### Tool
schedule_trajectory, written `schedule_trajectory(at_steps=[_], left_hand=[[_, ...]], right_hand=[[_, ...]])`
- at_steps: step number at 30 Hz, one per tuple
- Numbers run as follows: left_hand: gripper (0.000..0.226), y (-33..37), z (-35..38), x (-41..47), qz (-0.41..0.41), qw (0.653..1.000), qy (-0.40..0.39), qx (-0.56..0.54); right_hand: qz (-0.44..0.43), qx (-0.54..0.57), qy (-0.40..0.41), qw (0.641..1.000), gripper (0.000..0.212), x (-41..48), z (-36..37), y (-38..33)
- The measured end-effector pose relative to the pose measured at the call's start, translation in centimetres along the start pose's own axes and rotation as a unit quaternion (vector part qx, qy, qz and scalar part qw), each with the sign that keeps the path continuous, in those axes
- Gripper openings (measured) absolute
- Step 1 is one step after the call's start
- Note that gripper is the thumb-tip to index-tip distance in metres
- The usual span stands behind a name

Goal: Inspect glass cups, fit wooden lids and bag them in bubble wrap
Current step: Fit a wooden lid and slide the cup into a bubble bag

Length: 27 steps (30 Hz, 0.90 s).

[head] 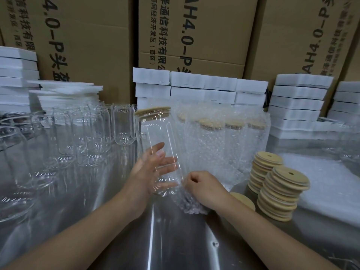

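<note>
1. The glass cup (155,133) is held above the desk (175,240) at the middle of the view. The left hand (148,172) grips its lower half, thumb on the near side and fingers spread round the far side, showing through the glass.
2. The right hand (204,186) is just right of the cup's base. Its fingers are curled and pinch the edge of a bubble wrap bag (191,203), which hangs down beside and below the base.
3. The cup's long axis is close to vertical, the top leaning slightly left. The wooden lid (153,112) sits on the upper end, and the base points down toward the person.
4. The desk is shiny metal. Bare glass cups (85,133) stand on the left, wrapped lidded cups (224,141) behind the hands, and stacks of wooden lids (282,193) on the right.
5. White foam blocks (298,102) are stacked at the back against printed cardboard cartons (194,36).
</note>
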<state>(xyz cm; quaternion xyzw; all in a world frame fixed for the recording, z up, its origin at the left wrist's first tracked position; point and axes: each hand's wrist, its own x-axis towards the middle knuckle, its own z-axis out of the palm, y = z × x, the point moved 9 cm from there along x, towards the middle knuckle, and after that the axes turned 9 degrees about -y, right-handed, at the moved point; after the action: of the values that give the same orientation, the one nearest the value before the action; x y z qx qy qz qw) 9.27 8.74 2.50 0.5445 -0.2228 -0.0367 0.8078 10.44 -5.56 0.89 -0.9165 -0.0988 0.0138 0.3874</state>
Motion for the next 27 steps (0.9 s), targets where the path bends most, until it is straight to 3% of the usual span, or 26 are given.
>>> schedule_trajectory(at_steps=[5,14,19,27], left_hand=[[0.086,-1.1,1.7,0.0,-0.054,0.995,-0.085,-0.026],[0.075,-0.5,-0.6,0.2,-0.005,0.998,0.011,0.064],[0.073,-0.4,-1.0,-0.1,0.012,0.990,0.053,0.131],[0.079,-0.2,-0.6,-0.2,0.018,0.987,0.040,0.157]], right_hand=[[0.011,-0.010,-0.019,1.000,0.027,0.0,0.4,-0.1],[0.045,0.012,0.025,0.999,0.036,0.4,-0.8,0.9],[0.068,0.112,0.000,0.991,0.030,0.3,-0.2,1.6],[0.042,0.156,-0.041,0.986,0.027,0.3,0.7,0.9]])
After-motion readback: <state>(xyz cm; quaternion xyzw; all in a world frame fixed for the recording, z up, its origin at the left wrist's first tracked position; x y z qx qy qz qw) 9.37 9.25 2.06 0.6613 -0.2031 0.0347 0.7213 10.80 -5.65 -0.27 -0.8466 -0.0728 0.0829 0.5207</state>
